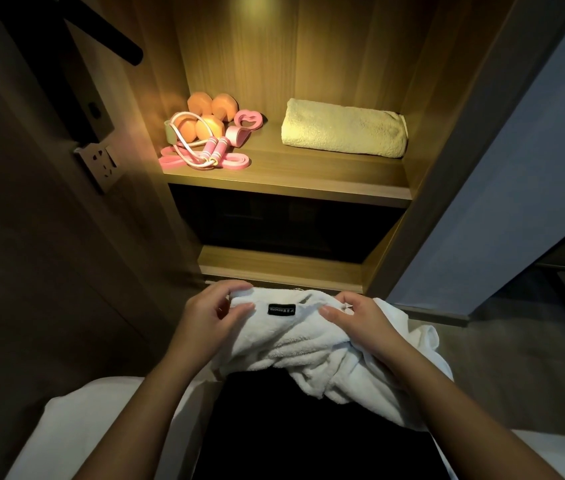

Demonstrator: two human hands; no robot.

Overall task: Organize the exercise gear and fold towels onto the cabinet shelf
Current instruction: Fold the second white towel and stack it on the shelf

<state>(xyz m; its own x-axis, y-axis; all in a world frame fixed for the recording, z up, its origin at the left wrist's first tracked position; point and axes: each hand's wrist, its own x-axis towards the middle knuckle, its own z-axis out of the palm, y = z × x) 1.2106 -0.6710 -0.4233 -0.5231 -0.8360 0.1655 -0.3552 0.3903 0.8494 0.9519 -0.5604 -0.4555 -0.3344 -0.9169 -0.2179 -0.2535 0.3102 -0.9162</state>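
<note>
Nearest, a black-clothed lap (308, 427). Ahead of and above the grip, a lit wooden cabinet shelf (284, 180). Draped over the lap, a crumpled white terry towel (294, 351), not yet folded. Up and to the right of the grip, a folded cream towel (343, 129), long axis left to right. Up and slightly left of it, orange dumbbells (211, 114) tangled with a pink jump rope (213, 152). Left hand (211, 313) pinching the white towel's far-left corner, right hand (353, 318) clutching its far edge, a small black label (281, 309) between them. Held edge running side to side, loose bulk trailing right and back under the right hand. Probably calls for pulling that edge straight first. Right hand nearer the folded towel, so likelier to lead the placing.
</note>
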